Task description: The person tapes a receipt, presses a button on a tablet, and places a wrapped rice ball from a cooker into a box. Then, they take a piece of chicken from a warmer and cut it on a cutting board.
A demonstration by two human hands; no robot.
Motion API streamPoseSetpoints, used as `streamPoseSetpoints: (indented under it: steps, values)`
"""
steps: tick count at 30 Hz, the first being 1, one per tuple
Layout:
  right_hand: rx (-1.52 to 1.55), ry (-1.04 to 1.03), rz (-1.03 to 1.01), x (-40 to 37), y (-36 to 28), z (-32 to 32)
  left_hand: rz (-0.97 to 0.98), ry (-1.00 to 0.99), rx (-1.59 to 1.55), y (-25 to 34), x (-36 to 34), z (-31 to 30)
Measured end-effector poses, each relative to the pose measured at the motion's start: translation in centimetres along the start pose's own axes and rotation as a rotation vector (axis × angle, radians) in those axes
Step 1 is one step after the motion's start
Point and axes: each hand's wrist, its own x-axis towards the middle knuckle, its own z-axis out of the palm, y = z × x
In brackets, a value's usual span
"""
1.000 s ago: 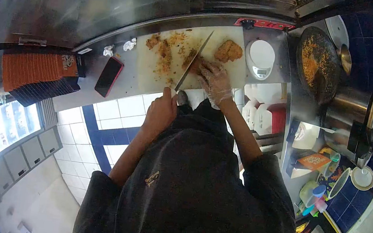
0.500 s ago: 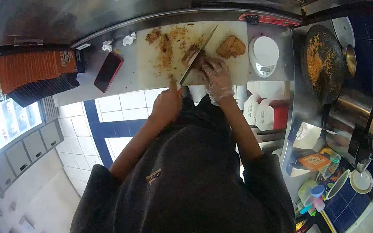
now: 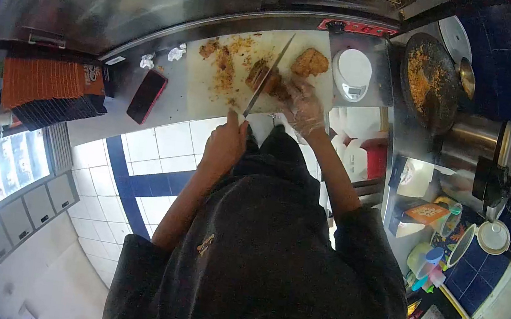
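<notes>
My left hand (image 3: 225, 145) is closed around the handle of a long kitchen knife (image 3: 269, 76). The blade slants over a white cutting board (image 3: 202, 97), across a piece of browned, fried-looking meat (image 3: 271, 85). My right hand (image 3: 306, 109), in a clear plastic glove, holds that meat just right of the blade; its fingertips are partly blurred. Left of the blade lies a cut chunk (image 3: 256, 72) of the same meat. A whole crusted piece (image 3: 311, 62) rests at the board's far right. Crumbs and browned bits (image 3: 223, 65) are scattered over the left part of the board.
A white kitchen scale (image 3: 352, 75) stands right of the board. Farther right are a dark pan (image 3: 430, 82) of orange-brown crumbs and a steel pot (image 3: 474, 142). A phone (image 3: 147, 96) and crumpled white scraps (image 3: 177, 53) lie left of the board, near stacked orange-and-black boxes (image 3: 46, 83).
The knife has shifted slightly, and more of the chunk left of its blade shows. My gloved right hand has changed its hold on the meat. The whole view has moved a little.
</notes>
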Motion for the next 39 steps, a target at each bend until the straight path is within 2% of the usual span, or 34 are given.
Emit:
streamPoseSetpoints:
  steps: [2,5,8,10,14,17,20,23,25,28,32,34,39]
  values:
    - [0.001,-0.026,-0.002,0.0,0.6,0.6,0.023,0.013,-0.008,-0.1,-0.1,0.7]
    - [-0.022,-0.024,-0.113,0.2,1.6,1.0,0.014,0.039,0.021,-0.1,0.1,1.6]
    - [0.095,-0.020,-0.149,0.3,2.6,1.7,-0.029,0.018,0.025,0.2,0.6,2.2]
    - [0.089,0.084,-0.218,0.2,3.3,2.5,-0.003,0.084,0.002,-0.1,1.5,3.7]
    - [0.120,0.004,-0.204,0.6,2.5,1.1,-0.049,0.116,0.012,0.5,2.7,5.4]
    - [0.080,0.037,-0.270,0.7,3.3,2.1,-0.049,0.165,-0.015,0.6,2.7,5.6]
    - [0.177,0.116,-0.317,0.6,3.9,3.1,-0.031,0.188,0.016,0.9,2.3,5.1]
    - [0.365,0.014,-0.105,0.5,2.5,1.0,-0.018,0.225,0.098,0.8,0.2,5.6]
    - [0.218,-0.008,-0.058,0.0,1.8,0.4,-0.044,0.212,0.090,0.4,-0.3,5.8]
    - [0.185,0.077,-0.043,-0.7,3.6,2.0,0.046,0.259,0.029,-0.2,0.0,6.2]
    - [0.311,0.085,-0.002,-0.3,3.3,1.5,0.004,0.213,0.052,1.0,-1.2,5.5]
    - [0.116,0.112,-0.052,0.0,3.6,2.0,0.003,0.181,0.037,1.1,-1.3,5.4]
    - [0.166,0.096,-0.076,-0.4,4.1,2.7,0.000,0.207,0.030,1.2,0.4,6.9]
